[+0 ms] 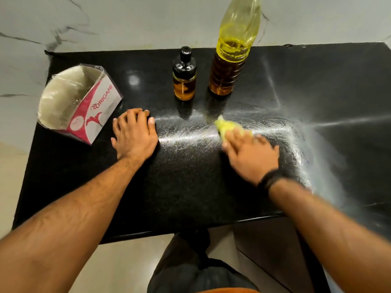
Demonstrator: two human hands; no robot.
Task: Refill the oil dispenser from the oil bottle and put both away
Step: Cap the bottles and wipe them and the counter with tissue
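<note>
While the right hand [251, 153] presses a yellow cloth [230, 127] in its grip, apparently wiping the smeared desk [190, 187], the left hand [134, 134] rests flat and empty, bracing. Dispenser [184, 79] and bottle [231, 53] stand beyond, side by side, capped dispenser clear of the wiping.

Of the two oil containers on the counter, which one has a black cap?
The small oil dispenser, standing left of the tall oil bottle. It is short with a black top; the tall bottle's top is cut off by the frame.
</note>
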